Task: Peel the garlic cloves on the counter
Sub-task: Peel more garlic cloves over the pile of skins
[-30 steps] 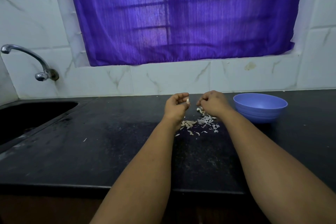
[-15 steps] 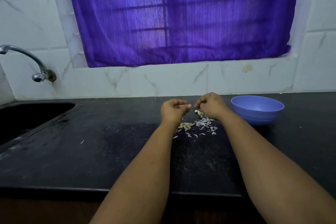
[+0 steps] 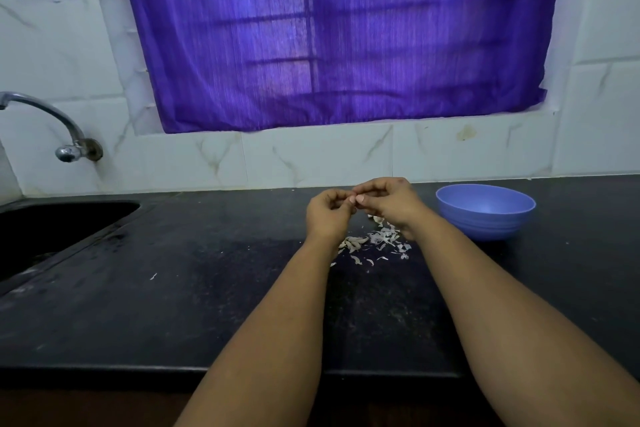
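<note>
My left hand (image 3: 329, 215) and my right hand (image 3: 388, 203) meet above the black counter (image 3: 207, 288), fingertips curled together. Between them they pinch a small garlic clove (image 3: 352, 199), almost hidden by the fingers. Just below the hands lies a scatter of white garlic skins (image 3: 382, 239) with a few pale cloves (image 3: 353, 243) at its left side. A blue plastic bowl (image 3: 485, 210) stands on the counter to the right of my right hand.
A dark sink (image 3: 52, 229) is set into the counter at the left, with a metal tap (image 3: 65, 135) on the tiled wall above it. A purple curtain (image 3: 329, 35) covers the window behind. The counter's front edge runs below my forearms.
Both hands have come together; my right hand rose from the skins to meet the left, and both now pinch the clove that the left hand held alone.
</note>
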Available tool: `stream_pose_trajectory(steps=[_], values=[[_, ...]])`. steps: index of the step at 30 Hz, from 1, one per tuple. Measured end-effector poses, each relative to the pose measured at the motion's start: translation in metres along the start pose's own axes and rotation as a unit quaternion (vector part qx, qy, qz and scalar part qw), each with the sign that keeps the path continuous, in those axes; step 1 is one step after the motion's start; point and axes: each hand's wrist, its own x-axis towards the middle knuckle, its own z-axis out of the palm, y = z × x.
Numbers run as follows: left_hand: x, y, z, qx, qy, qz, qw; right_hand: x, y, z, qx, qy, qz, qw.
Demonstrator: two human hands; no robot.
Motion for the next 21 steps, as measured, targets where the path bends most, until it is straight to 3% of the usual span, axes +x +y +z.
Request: stream_pose_trajectory(steps=[5,9,14,21], values=[[0.0,0.0,0.001,-0.021,-0.008,-0.016,1.0,0.004,0.002,0.0,-0.06,0.034,-0.01,0.998],[-0.007,0.008,0.006,0.0,-0.08,-0.015,0.997,0.005,0.001,-0.007,-0.284,0.097,-0.073,0.951],[-0.014,0.011,0.012,0.058,-0.175,-0.009,0.983,0.007,-0.003,-0.02,-0.31,0.153,-0.096,0.933],[-0.009,0.005,0.004,0.21,-0.106,0.039,0.971,0.003,-0.02,-0.064,-0.317,0.296,-0.079,0.898]])
